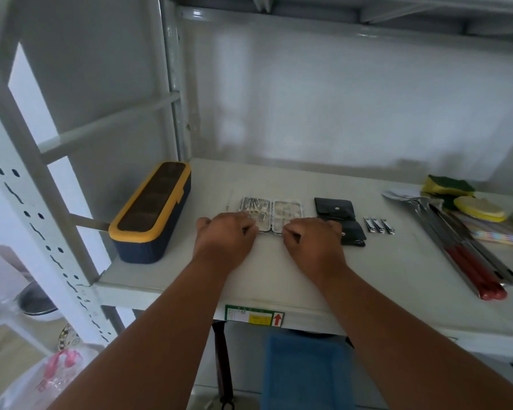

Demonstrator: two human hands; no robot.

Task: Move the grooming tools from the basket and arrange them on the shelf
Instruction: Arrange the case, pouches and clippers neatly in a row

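A head-worn camera looks down at a pale grey metal shelf [279,279] with a grey back panel. At the shelf's left end lies a long navy box with a yellow-rimmed dark lid [151,214], angled toward the back corner. At the right end lie a cluster of long metal utensils with red handles [468,255], a green and yellow sponge [446,186] behind them and a round yellow pad [479,208] beside it. A green, yellow and red label [253,315] is stuck to the shelf's front edge. Below the shelf a blue cloth [305,371] hangs, and a clear plastic bag [48,377] sits at lower left.

In the middle of the shelf an open manicure case [271,213] lies flat, its left half holding small metal tools and its right half pale. Just to its right lie two black pouches [336,211], one behind the other, then three small metal nail clippers [379,225] in a neat row.

Both bare forearms reach in from below. The left hand [225,235] rests at the case's near left corner, fingers curled onto its edge. The right hand [311,239] sits at the near right corner, fingers bent and pinching the case's rim, and it covers part of the nearer pouch
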